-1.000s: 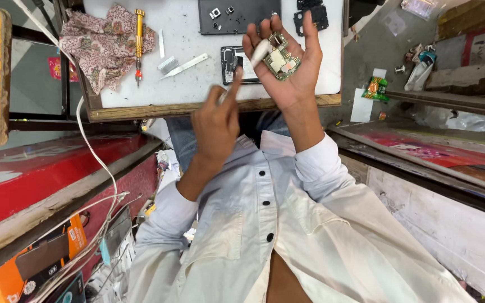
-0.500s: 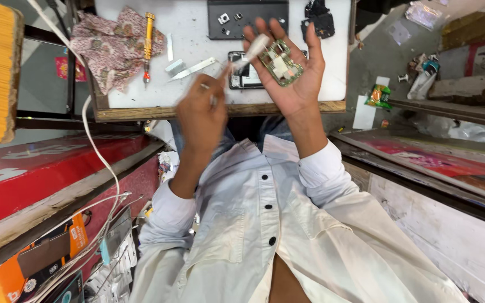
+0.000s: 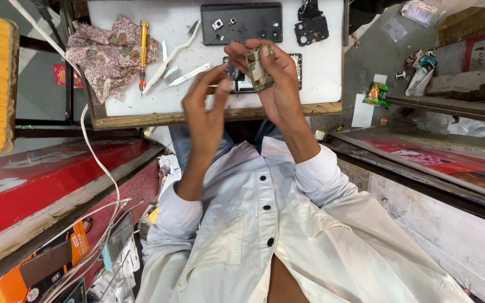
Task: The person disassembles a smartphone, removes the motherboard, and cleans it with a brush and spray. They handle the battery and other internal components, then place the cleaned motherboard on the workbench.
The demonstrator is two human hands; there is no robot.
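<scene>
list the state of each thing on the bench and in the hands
circuit board: held up in the right hand grip
left hand: fingertips pinched beside the board
phone frame: opened, flat on table
dark back cover: off, flat, small parts on it
yellow screwdriver: lying on floral cloth

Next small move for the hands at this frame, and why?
Probably bring the left hand in so its fingertips meet the circuit board. The right hand holds the board raised above the white table, while the left's pinched fingers sit just short of its edge.
</scene>
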